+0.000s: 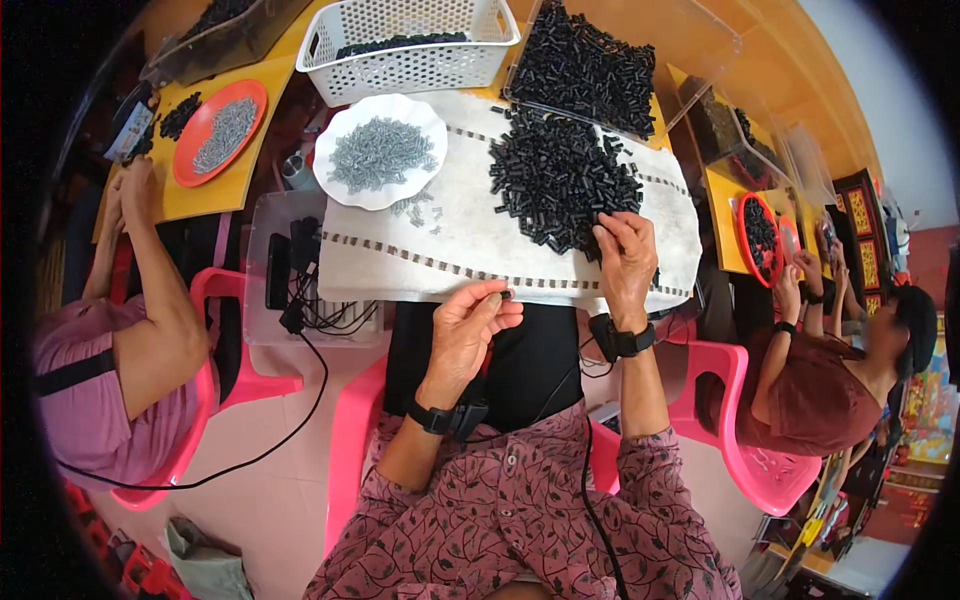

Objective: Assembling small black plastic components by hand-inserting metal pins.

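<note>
My left hand [468, 330] is closed in a pinch at the near edge of the white towel, holding a small black cylindrical piece [506, 295] between thumb and fingertips. At the right edge of a heap of small black cylindrical pieces [550, 180], my right hand [627, 262] has its fingertips drawn together; whatever they grip is hidden. The heap lies on the white towel [450, 235] with its dashed stripes. To its left stands a white scalloped plate [330, 165] bearing small shiny silver pieces [380, 153], with several more spilled onto the towel beside it.
Behind are a white perforated basket [405, 75] and a clear bin [690, 85] of black pieces. A plastic box [262, 315] with cables stands left of my legs. One person [130, 370] sits left near an orange plate [185, 160]; another person [820, 390] sits right by a red plate [748, 270].
</note>
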Available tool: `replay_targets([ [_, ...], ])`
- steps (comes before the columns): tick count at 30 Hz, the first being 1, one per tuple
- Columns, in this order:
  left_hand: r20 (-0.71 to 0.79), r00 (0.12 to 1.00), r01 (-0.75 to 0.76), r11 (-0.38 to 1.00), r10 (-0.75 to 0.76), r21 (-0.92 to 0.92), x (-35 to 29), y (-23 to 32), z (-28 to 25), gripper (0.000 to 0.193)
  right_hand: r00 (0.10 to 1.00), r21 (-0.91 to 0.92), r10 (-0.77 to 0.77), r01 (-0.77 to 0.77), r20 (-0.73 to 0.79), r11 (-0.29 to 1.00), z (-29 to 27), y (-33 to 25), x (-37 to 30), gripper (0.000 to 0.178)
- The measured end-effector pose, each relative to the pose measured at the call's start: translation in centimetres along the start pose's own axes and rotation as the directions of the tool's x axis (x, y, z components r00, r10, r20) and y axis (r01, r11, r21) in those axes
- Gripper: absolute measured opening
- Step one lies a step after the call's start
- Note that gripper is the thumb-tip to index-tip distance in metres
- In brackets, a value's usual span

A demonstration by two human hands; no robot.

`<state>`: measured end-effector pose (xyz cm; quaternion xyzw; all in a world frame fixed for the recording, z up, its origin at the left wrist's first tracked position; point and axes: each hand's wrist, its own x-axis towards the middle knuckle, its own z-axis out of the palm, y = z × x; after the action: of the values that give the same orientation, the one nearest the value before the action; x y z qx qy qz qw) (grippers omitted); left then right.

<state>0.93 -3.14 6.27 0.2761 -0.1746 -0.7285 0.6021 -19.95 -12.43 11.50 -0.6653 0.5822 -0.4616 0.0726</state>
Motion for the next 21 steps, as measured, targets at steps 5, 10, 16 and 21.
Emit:
replay_targets([
  [5, -0.012, 1.0, 0.004, 1.0, -0.004, 0.008, -0.1, 0.2, 0.1, 0.022, 1.0, 0.011, -0.029, 0.029, 0.007, 1.0, 0.2, 0.6, -0.3, 0.016],
  [10, -0.017, 1.0, 0.022, 1.0, -0.022, -0.016, -0.1, 0.1, 0.3, 0.024, 0.924, 0.347, 0.368, -0.38, 0.104, 0.857, 0.5, -0.3, -1.1, 0.018],
  [16, -0.028, 1.0, 0.005, 1.0, -0.006, -0.013, -0.1, 0.4, 0.5, 0.023, 0.783, 0.584, 0.486, -0.616, 0.388, 0.528, 0.3, -1.1, -2.1, 0.025],
  [21, -0.023, 1.0, 0.011, 1.0, -0.011, -0.009, -0.4, 0.9, 0.9, 0.021, 0.784, 0.711, 0.436, -0.603, 0.443, 0.361, 0.9, -1.6, -2.7, 0.023],
])
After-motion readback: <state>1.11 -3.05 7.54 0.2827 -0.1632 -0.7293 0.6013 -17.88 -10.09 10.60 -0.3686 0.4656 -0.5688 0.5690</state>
